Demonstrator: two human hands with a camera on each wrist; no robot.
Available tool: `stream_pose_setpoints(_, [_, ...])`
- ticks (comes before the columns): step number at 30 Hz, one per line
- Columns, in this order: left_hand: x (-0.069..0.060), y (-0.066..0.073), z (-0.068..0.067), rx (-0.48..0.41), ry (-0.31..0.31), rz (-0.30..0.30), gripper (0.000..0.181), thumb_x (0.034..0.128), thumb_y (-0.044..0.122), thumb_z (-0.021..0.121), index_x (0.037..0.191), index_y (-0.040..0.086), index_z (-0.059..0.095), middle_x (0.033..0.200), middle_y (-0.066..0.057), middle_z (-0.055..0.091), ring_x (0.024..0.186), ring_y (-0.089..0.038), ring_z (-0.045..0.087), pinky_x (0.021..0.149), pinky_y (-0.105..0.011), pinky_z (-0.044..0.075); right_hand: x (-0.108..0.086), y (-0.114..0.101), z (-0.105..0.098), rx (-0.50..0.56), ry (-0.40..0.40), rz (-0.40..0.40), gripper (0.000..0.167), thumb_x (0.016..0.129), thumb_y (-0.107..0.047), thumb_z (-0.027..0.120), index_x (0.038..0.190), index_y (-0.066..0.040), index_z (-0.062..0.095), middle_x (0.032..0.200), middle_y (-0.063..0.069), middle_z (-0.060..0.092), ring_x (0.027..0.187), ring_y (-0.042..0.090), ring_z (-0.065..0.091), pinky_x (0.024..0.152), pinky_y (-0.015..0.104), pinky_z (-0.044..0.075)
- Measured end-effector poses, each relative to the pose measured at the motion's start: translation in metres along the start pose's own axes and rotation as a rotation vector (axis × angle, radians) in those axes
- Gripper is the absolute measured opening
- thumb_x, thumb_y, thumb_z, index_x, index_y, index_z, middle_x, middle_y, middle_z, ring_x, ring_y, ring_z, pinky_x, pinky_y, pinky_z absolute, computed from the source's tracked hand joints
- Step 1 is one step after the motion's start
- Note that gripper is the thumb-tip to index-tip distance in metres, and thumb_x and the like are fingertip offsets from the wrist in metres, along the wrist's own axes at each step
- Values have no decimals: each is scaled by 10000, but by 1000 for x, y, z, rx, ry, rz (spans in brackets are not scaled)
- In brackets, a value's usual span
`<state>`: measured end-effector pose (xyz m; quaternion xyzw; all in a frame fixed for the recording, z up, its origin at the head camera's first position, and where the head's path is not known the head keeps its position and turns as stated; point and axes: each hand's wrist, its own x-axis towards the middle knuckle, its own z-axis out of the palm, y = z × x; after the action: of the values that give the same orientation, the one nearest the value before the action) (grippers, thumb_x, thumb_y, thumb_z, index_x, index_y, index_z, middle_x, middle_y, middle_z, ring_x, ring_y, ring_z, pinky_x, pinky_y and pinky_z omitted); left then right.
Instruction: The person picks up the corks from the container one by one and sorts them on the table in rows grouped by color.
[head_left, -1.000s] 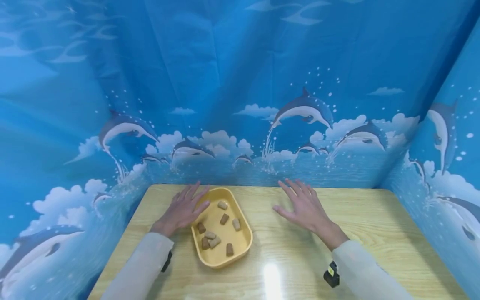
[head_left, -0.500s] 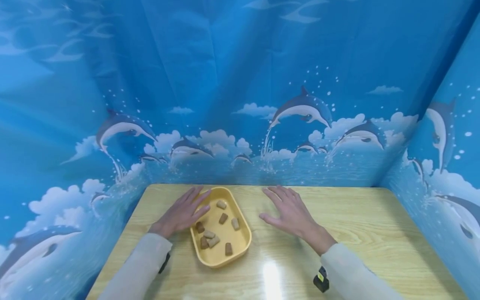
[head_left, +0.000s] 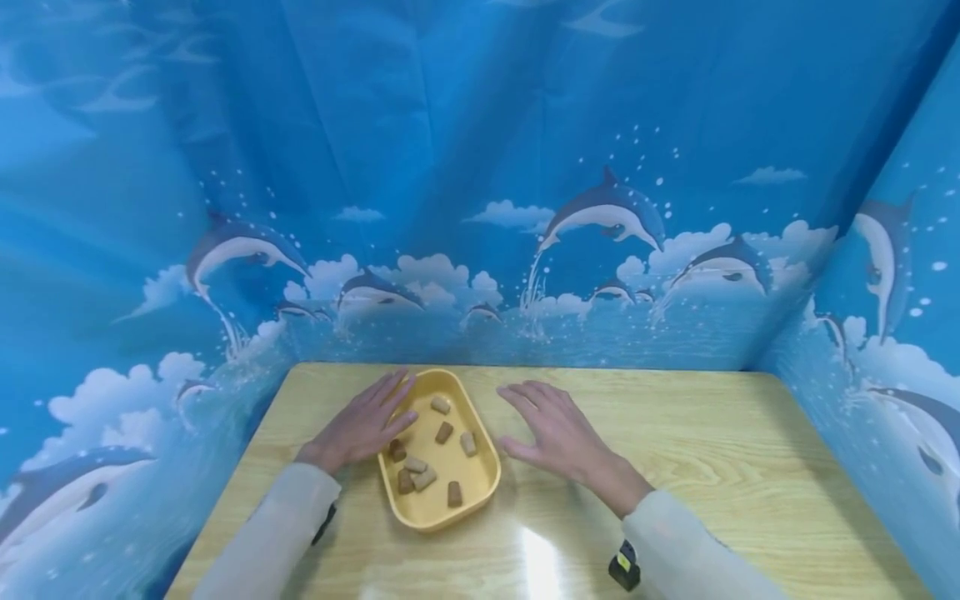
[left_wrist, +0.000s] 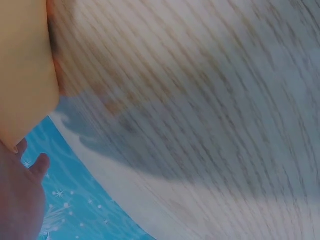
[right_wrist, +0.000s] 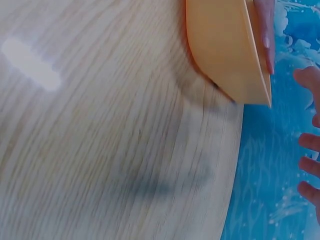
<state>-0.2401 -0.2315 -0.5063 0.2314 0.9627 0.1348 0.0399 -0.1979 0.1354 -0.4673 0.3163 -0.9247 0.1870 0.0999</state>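
On the table stands a yellow rounded tray [head_left: 471, 510] holding several small corks or stubby blocks, some dark brown [head_left: 454, 493], others light tan [head_left: 468, 443]. My left hand [head_left: 363, 423] lies along the tray's far left rim, fingers straight and spread; whether it touches is hard to tell. To the right of the tray my right hand [head_left: 555, 433] hovers with fingers extended and nothing in them, a small gap from the rim. In the right wrist view, fingertips of the right hand [right_wrist: 311, 150] show at the edge, beside the tray's outer wall [right_wrist: 225, 45].
The light wood table [head_left: 720, 475] spreads to the right of both hands. Blue curtains [head_left: 480, 167] printed with dolphins enclose the back and sides. Each sleeve carries a dark wrist device [head_left: 624, 567].
My right hand has moved left, closer to the tray's right side. The left hand keeps its place by the left rim, and the tray and its pieces stay put.
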Motion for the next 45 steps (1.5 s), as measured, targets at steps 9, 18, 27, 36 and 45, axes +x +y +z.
stream_pose_setpoints(9, [0,1,-1,-3,-2,-1,745,1167,535,390,1759,137,175,1839,-141,139,1686,-426,187,1355,-644,217,9,-19,12,71,-59,-51,721,933,-469,853,1515,-106,632,1487,104,681,1374,291,630,1159,500,558])
stream_pose_setpoints(18, [1,-2,3,12,-3,-10,756,1164,577,356,1762,152,172,1842,-129,138,1689,-417,188,1355,-642,220,15,-33,26,110,-148,-83,665,938,-410,867,1492,-114,649,1408,75,720,1291,228,654,1089,418,604])
stream_pose_setpoints(27, [2,-3,3,13,-19,-11,766,1162,588,349,1766,159,151,1844,-126,125,1692,-418,175,1357,-643,213,20,-43,37,115,-228,-116,558,922,-376,888,1380,-101,728,1325,45,754,1209,181,673,1045,316,610])
stream_pose_setpoints(36, [1,-2,0,17,-31,-22,771,1160,605,336,1768,174,138,1846,-122,116,1697,-405,162,1356,-643,219,28,-50,46,120,-319,-172,491,907,-408,894,1268,-95,785,1248,50,786,1167,181,703,1056,314,600])
stream_pose_setpoints(45, [1,-1,0,24,-32,-18,769,1161,590,351,1767,166,140,1845,-127,123,1698,-402,158,1356,-639,222,38,-54,54,58,-386,-237,353,883,-408,915,1095,-134,847,973,-36,783,886,45,632,854,189,577])
